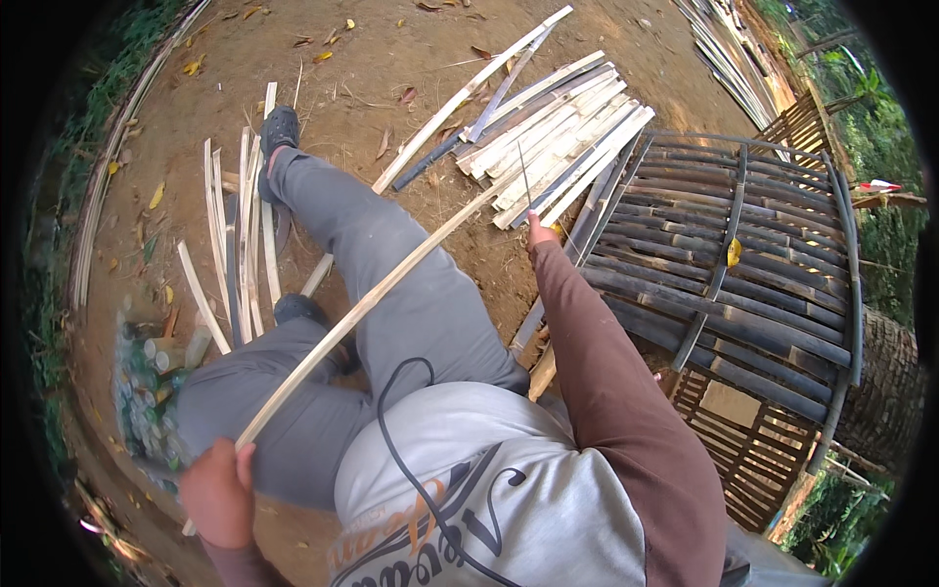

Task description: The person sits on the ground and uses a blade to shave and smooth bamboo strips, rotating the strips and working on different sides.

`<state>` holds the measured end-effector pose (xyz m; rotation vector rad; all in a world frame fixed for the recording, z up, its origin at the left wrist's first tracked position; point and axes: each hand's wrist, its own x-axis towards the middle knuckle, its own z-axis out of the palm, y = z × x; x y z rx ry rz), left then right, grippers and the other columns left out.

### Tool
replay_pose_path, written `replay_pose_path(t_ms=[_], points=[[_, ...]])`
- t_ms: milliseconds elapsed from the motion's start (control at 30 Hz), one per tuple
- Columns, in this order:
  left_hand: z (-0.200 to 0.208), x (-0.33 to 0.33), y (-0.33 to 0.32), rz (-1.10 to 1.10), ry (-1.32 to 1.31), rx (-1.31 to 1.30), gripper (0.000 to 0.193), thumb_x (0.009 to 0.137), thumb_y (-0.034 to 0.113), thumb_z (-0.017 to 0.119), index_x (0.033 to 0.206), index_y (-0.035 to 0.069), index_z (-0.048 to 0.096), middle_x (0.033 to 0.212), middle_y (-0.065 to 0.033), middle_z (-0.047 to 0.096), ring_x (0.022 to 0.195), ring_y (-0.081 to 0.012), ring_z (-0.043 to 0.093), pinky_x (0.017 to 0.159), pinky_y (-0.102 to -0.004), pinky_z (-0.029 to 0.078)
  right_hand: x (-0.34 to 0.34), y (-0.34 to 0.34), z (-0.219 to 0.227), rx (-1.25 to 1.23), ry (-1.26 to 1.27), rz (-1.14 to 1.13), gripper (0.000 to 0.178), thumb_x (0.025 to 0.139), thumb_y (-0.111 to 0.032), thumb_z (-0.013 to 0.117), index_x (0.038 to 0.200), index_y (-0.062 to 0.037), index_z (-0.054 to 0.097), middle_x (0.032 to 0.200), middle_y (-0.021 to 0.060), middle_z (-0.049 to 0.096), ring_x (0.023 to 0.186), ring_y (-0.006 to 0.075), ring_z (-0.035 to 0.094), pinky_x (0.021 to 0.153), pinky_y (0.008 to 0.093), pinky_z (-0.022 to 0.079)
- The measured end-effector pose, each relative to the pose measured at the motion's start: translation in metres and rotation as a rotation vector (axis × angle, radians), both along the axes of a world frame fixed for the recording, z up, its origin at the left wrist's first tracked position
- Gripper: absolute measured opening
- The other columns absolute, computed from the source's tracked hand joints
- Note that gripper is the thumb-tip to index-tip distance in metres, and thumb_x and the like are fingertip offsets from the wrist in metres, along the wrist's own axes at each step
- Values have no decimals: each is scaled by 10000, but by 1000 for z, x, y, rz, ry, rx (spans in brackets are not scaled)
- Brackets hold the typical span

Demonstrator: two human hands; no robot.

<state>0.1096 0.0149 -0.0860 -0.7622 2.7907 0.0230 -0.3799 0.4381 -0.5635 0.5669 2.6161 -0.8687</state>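
A long, pale bamboo strip (367, 298) runs slantwise across my lap and over my raised thigh. Its near end is in my left hand (218, 492), whose fingers are closed round it at the lower left. My right hand (542, 231) is reached out past my knee, wrapped round the handle of a thin-bladed knife (525, 174) pointing up and away. Behind the blade is a pile of split bamboo slats (558, 122); the strip's far end comes close to this pile, just left of the knife. Whether blade and strip touch, I cannot tell.
A dark bamboo slatted bench (724, 254) stands close by my right arm. More strips (245, 235) lie by my feet on the left, beside a heap of clear bottles (147, 382). Long strips (729, 68) lie at the far right. A black cord (391, 430) hangs over my shirt.
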Motion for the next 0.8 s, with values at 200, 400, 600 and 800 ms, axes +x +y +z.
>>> replay_pose_path(t_ms=[200, 400, 600, 800], points=[[-5, 21, 6, 102, -46, 89, 331, 959, 289, 730, 828, 42, 552, 705, -206, 591, 679, -465, 573, 612, -547, 428, 41, -61, 99, -757, -104, -431, 688, 986, -791, 468, 713, -160, 432, 535, -3, 351, 410, 179, 330, 425, 364, 220], [-2, 7, -1, 113, -48, 248, 346, 946, 241, 748, 797, 3, 545, 722, -248, 581, 701, -497, 555, 617, -551, 404, 114, -56, 150, -422, 187, 520, 660, 1046, -640, 506, 838, -34, 663, 667, 164, 596, 590, 306, 585, 586, 448, 449], [-3, 7, -10, 134, -40, 290, 341, 949, 238, 750, 802, -4, 560, 722, -263, 571, 709, -507, 545, 630, -551, 412, 107, -57, 138, -155, 29, 849, 657, 1036, -618, 523, 1094, -13, 772, 965, 279, 730, 936, 458, 704, 839, 506, 532], [3, 5, -3, 132, -81, 255, 354, 948, 251, 754, 797, -3, 559, 736, -264, 579, 730, -506, 554, 634, -552, 415, 40, -51, 102, -8, -36, 702, 778, 1015, -718, 458, 1199, -28, 768, 1131, 291, 738, 1068, 460, 703, 950, 501, 524]])
